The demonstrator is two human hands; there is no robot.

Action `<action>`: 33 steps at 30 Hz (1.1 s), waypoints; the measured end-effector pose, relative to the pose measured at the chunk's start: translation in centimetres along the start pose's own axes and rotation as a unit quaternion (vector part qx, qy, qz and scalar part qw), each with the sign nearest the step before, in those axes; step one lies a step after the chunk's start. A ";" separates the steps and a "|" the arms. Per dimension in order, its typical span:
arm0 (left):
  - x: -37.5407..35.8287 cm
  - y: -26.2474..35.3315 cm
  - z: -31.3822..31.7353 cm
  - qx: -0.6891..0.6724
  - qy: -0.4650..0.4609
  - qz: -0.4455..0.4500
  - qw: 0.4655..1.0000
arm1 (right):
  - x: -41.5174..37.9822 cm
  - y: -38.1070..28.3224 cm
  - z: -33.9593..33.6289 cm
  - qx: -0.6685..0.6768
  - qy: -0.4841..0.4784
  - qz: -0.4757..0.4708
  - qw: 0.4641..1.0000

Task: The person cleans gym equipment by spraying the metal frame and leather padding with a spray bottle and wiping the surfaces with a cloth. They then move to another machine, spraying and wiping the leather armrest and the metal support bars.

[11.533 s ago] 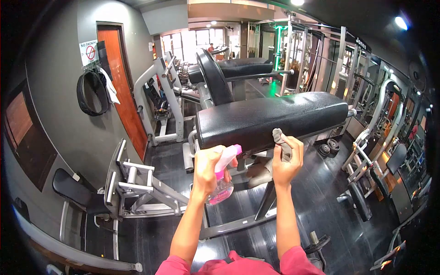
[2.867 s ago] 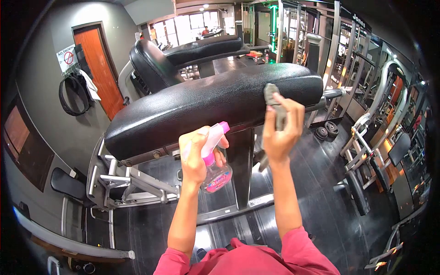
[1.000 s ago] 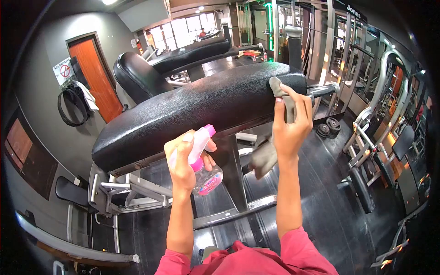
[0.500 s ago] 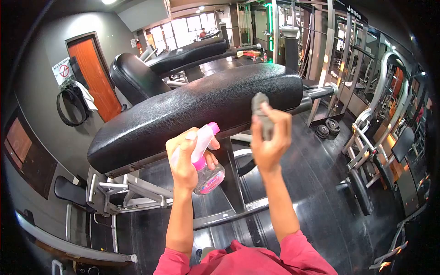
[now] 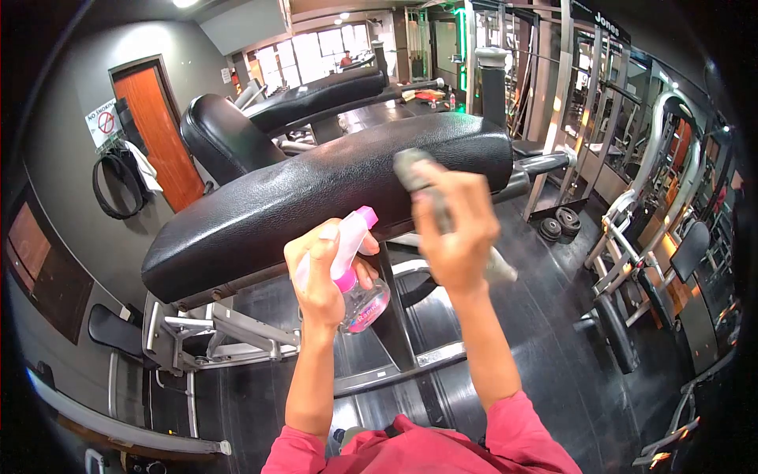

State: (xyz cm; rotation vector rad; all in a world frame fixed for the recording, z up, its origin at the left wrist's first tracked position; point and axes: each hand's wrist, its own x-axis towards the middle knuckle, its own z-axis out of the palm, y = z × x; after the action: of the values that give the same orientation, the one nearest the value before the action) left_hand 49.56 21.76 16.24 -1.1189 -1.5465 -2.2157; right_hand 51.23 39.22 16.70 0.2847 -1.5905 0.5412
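My left hand [image 5: 317, 272] is wrapped round a clear spray bottle [image 5: 366, 306] with a pink collar and nozzle, held upright with a slight tilt. In my right hand [image 5: 459, 229] is a bunched grey cloth [image 5: 412, 169], blurred by motion, and a pale end of it hangs below the hand. The cloth overlaps the front face of a long black padded bench [image 5: 316, 186] near its right half. The bottle's nozzle points toward the same pad, just in front of its lower edge.
Behind the pad stand another black backrest [image 5: 225, 138] and a second long pad [image 5: 320, 99]. The grey metal frame [image 5: 225, 336] lies below left. Weight plates [image 5: 559, 225] rest on the floor at right, near a cable machine [image 5: 659, 197]. An orange door [image 5: 162, 130] is far left.
My right hand has moved left with the cloth, from beside the pad's right end toward its middle. My left hand and the bottle stay nearly still; the view shifts slightly.
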 end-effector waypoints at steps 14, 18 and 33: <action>0.4 -0.2 1.5 0.028 0.016 -0.002 0.999 | -1.2 0.5 -0.8 0.003 -0.051 -0.010 0.999; 0.5 -0.4 1.7 0.043 0.001 0.002 0.999 | -1.3 2.9 -1.9 -0.044 -0.003 -0.022 0.999; 1.1 -0.7 2.3 0.006 -0.070 -0.035 0.997 | -1.6 4.2 -2.5 -0.101 0.088 0.046 0.990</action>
State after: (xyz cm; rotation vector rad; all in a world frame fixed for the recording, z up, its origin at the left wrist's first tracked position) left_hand 49.50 24.36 16.85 -1.2588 -1.6746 -2.2120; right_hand 51.48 43.79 14.48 0.0096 -1.4776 0.4591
